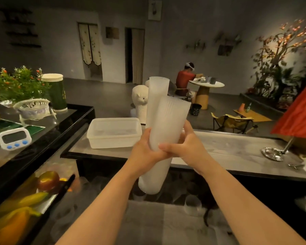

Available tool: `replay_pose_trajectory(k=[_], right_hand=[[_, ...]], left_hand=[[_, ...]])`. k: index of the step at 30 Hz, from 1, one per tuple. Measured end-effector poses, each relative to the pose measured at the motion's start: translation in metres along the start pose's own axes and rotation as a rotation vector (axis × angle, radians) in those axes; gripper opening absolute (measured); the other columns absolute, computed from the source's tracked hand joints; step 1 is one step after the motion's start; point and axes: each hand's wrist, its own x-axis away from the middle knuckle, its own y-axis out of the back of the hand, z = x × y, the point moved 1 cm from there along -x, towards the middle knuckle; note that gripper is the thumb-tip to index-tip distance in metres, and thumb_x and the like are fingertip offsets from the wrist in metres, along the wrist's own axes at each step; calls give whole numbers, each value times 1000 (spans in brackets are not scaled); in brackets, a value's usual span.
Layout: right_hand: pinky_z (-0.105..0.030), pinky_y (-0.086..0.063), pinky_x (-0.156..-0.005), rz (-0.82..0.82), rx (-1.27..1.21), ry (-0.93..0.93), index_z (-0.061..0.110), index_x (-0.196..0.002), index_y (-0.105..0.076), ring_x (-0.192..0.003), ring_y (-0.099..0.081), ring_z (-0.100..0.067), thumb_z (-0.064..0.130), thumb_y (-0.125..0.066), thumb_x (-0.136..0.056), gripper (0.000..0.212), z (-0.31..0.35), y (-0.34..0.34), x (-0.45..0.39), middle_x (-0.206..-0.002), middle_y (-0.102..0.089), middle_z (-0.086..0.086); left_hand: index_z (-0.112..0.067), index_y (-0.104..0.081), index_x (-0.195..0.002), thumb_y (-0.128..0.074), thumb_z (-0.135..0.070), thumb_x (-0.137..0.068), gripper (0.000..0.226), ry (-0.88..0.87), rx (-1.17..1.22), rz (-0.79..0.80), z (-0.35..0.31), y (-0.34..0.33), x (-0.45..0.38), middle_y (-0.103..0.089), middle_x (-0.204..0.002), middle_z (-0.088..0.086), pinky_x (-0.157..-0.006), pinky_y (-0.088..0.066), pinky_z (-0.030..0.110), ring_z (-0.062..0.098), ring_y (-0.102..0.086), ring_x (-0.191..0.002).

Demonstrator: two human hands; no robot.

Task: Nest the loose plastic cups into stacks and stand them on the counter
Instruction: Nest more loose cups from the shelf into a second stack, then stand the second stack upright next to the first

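Observation:
A long stack of nested, ribbed, translucent white cups (168,124) tilts in front of me above the grey counter (228,147). My left hand (142,152) grips its middle from the left. My right hand (185,147) grips it from the right, and the fingers of both meet across its front. A second tall cup stack (156,96) rises just behind it, with its base hidden by my left hand. Loose clear cups (193,204) lie in the dark lower area under my arms.
An empty white plastic tub (113,132) sits on the counter left of the stacks. A red flag (297,117) on a metal base (272,153) stands at right. The left black counter holds a timer (14,138), a green canister (55,92), a basket and fruit.

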Motion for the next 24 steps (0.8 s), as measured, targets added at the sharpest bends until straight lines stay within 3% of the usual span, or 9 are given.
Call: replay_pose_trajectory(k=[4, 7, 10, 15, 17, 24], right_hand=[[-30, -60, -73, -15, 64, 24, 35, -142, -32, -102, -66, -12, 15, -86, -69, 93, 10, 31, -22, -117, -62, 7], [-26, -59, -70, -100, 87, 60, 35, -140, -34, -97, -66, -6, 15, -86, -69, 90, 14, 59, -47, -110, -63, 13], [-30, -57, -82, -182, 156, 102, 35, -143, -29, -103, -61, -8, 20, -86, -70, 94, 13, 80, -78, -116, -56, 18], [-44, -50, -100, -251, 333, 100, 30, -150, -17, -119, -52, -18, 26, -87, -70, 106, -9, 91, -136, -133, -49, 8], [-50, -49, -101, -235, 360, 89, 32, -151, -15, -123, -52, -23, 28, -87, -70, 108, -22, 85, -153, -138, -49, 3], [-46, -49, -100, -211, 321, -37, 36, -153, -9, -124, -52, -25, 28, -85, -71, 112, -63, 65, -182, -141, -49, 2]], left_hand=[[-39, -21, -151, -89, -57, -63, 112, 15, -52, 88, -9, -10, -30, -51, -137, -13, -100, -53, 44, 12, -55, -123], [-39, -13, -157, -89, -50, -66, 119, 30, -48, 78, -11, -11, -43, -40, -152, -9, -110, -40, 39, 12, -41, -137], [-37, -23, -154, -86, -48, -71, 105, 51, -63, -24, -3, -7, -50, -42, -152, -5, -110, -42, 39, 13, -44, -135], [-32, -41, -145, -81, -45, -79, 79, 102, -129, -73, 22, -5, -52, -52, -141, -9, -86, -47, 20, 10, -56, -120], [-32, -44, -143, -81, -44, -79, 75, 128, -121, -69, 33, -4, -51, -55, -138, -10, -83, -48, 17, 8, -59, -117], [-32, -52, -136, -83, -36, -80, 64, 218, -138, -99, 53, 5, -45, -57, -129, -15, -96, -53, 30, 7, -60, -114]])
